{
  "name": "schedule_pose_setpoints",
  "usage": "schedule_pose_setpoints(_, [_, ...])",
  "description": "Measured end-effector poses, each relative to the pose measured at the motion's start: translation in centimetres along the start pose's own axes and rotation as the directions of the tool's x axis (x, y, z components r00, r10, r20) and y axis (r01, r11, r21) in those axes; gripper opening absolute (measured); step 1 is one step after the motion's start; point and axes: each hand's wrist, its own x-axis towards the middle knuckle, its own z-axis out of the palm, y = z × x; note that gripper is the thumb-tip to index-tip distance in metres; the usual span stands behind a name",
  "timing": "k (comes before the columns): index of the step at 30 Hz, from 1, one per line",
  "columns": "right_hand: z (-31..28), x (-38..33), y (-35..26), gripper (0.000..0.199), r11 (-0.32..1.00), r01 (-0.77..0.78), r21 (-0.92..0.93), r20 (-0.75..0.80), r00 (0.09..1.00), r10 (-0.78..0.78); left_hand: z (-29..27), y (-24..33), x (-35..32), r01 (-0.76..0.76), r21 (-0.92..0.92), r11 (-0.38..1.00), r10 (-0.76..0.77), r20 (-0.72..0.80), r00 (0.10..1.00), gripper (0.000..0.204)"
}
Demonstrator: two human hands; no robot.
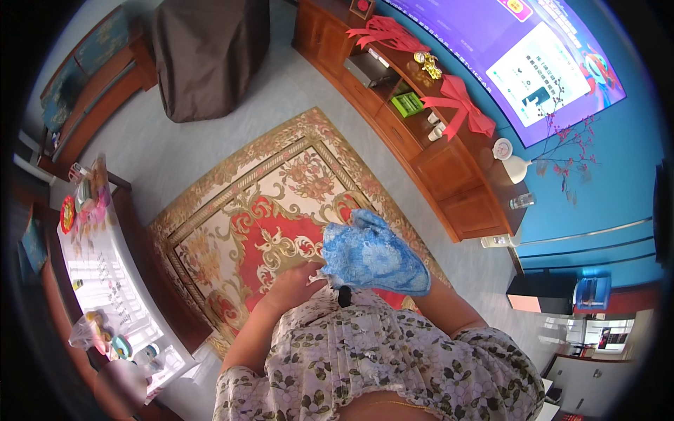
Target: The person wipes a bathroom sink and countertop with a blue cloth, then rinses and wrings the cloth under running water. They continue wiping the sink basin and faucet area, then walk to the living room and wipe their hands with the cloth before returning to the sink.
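A blue lacy cloth (375,251) is held up in front of my chest, above the patterned rug (267,210). My left hand (298,281) grips the cloth's lower left edge. My right hand is hidden under the cloth's right side; only the forearm (446,305) shows, reaching in beneath it. A small black object (344,296) sits clipped at my chest just under the cloth.
A glass-topped wooden table (105,266) with snacks and small items runs along the left. A long wooden cabinet (421,126) with red bows stands at the right under a large screen (519,56). A dark covered piece of furniture (210,56) stands at the back.
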Motion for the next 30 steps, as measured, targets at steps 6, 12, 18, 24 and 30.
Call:
schedule_pose_setpoints(6, [2.3,-0.6,1.2,0.051,0.647,0.223,-0.730,0.058,0.962,-0.266,-1.7,0.7,0.3,-0.050,0.056,0.997,0.048,0.029,0.998,0.040])
schedule_pose_setpoints(12, [1.3,-1.2,0.8,0.061,0.985,-0.003,0.172,0.020,1.000,0.000,-0.7,0.4,1.3,-0.203,0.035,0.979,0.203,0.008,0.979,0.048])
schedule_pose_setpoints(18, [-1.0,-3.1,1.5,0.053,0.981,0.130,0.144,0.202,0.967,-0.157,-0.6,2.4,2.2,-0.137,0.074,0.988,0.127,0.126,0.984,0.043])
schedule_pose_setpoints(24, [-0.4,-5.6,1.5,0.044,0.955,0.229,0.189,0.067,0.967,-0.245,-0.4,3.2,3.0,-0.249,0.055,0.967,0.241,0.114,0.964,0.045])
schedule_pose_setpoints(30, [1.5,-7.5,2.9,0.024,0.311,0.336,-0.889,0.099,0.803,-0.587,0.3,2.7,4.3,-0.349,0.064,0.935,0.328,0.219,0.919,0.038])
